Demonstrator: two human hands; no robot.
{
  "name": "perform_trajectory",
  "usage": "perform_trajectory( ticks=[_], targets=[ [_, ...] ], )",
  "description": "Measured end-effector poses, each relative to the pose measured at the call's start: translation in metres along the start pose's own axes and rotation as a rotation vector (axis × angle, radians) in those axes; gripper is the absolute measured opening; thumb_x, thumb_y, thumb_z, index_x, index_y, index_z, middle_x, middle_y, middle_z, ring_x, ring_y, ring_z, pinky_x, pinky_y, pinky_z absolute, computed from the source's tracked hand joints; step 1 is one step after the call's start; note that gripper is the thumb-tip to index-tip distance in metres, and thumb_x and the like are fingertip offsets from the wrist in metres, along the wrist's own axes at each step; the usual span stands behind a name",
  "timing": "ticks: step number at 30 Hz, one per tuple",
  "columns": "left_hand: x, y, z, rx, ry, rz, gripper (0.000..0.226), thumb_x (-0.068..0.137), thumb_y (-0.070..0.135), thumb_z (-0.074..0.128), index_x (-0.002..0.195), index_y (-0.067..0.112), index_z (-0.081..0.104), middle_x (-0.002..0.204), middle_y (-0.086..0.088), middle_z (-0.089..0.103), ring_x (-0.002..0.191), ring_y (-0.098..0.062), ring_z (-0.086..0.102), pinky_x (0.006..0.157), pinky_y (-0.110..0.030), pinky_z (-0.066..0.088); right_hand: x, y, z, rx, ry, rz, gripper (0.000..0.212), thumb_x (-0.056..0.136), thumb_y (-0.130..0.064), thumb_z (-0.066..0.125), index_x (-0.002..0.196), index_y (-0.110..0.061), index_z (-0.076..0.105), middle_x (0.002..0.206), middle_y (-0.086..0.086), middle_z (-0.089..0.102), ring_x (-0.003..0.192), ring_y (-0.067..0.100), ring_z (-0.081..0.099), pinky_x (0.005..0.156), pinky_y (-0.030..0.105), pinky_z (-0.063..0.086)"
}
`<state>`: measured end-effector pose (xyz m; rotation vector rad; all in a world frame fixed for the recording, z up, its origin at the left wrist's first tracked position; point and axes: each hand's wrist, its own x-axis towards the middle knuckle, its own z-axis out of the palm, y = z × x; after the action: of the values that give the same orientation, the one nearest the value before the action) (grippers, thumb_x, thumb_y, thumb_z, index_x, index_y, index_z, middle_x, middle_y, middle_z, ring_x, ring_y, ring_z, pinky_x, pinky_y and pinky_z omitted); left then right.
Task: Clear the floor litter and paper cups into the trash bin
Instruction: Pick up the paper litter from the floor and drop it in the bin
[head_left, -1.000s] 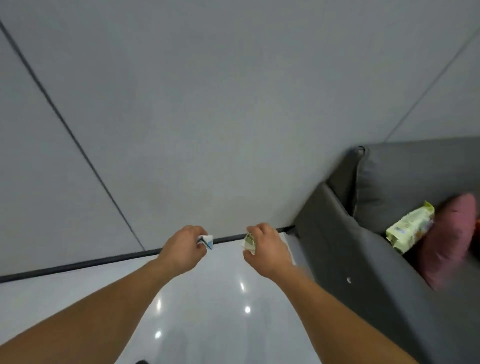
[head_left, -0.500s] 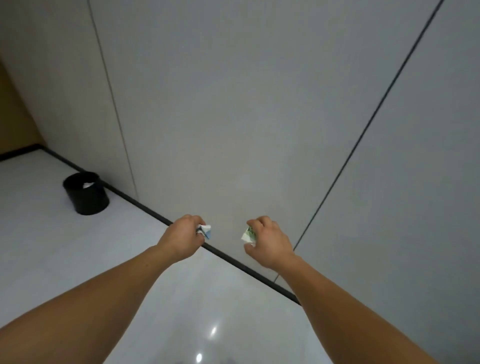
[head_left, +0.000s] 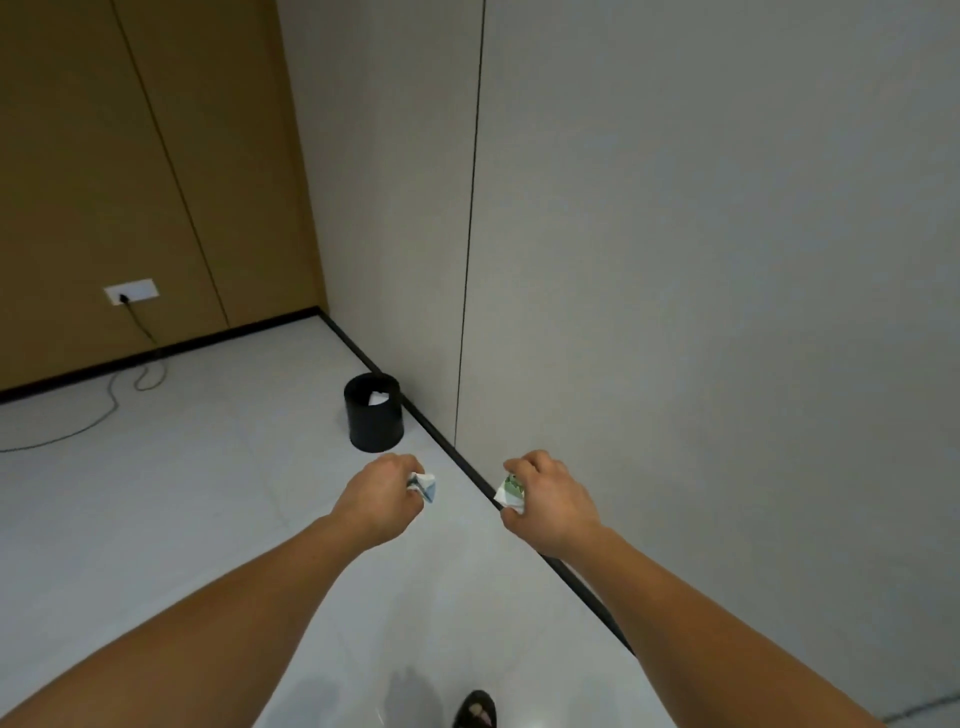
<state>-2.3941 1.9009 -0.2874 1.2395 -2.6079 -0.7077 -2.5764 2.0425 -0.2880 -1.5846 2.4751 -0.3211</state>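
Ahead by the wall, I now see the black trash bin (head_left: 375, 413) nearer and more central than before. My left hand (head_left: 378, 496) grips a blue-white crumpled scrap (head_left: 425, 486); my right hand (head_left: 551, 499) grips a green-white one (head_left: 510, 492).

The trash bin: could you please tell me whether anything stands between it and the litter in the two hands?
Nothing visible does. The left hand grips a blue scrap, the right hand a green scrap; only bare floor lies between them and the open trash bin. The cable lies far left.
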Motion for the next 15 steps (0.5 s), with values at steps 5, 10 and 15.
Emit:
perform_trajectory(
  ticks=[5,10,15],
  targets=[
    [0.098,-0.044,-0.032,0.032,0.031,-0.072,0.023,0.087,0.018,0.055,0.108,0.022,0.063,0.102,-0.002,0.058,0.082,-0.016,0.055,0.070,-0.025,0.042,0.136,-0.012,0.005,0.028,0.000,-0.069,0.060,0.086,-0.038,0.060,0.141,-0.026,0.041,0.137,-0.002,0.040,0.123,0.022,0.041,0.093,0.035,0.046],
    [0.175,-0.083,-0.075,0.033,0.083,-0.168,0.023,0.086,0.017,0.054,0.106,0.022,0.064,0.098,0.000,0.058,0.078,-0.015,0.054,0.062,-0.023,0.038,0.258,-0.041,-0.004,0.031,-0.020,-0.157,0.060,0.087,-0.040,0.060,0.142,-0.025,0.040,0.137,-0.001,0.039,0.123,0.023,0.040,0.092,0.036,0.045],
    [0.242,-0.130,-0.108,0.007,0.127,-0.280,0.022,0.085,0.016,0.054,0.104,0.020,0.064,0.096,-0.004,0.061,0.080,-0.019,0.058,0.064,-0.026,0.045,0.348,-0.071,0.005,0.027,-0.084,-0.257,0.059,0.087,-0.038,0.059,0.142,-0.026,0.040,0.139,-0.002,0.038,0.125,0.022,0.039,0.093,0.035,0.045]
  ],
)
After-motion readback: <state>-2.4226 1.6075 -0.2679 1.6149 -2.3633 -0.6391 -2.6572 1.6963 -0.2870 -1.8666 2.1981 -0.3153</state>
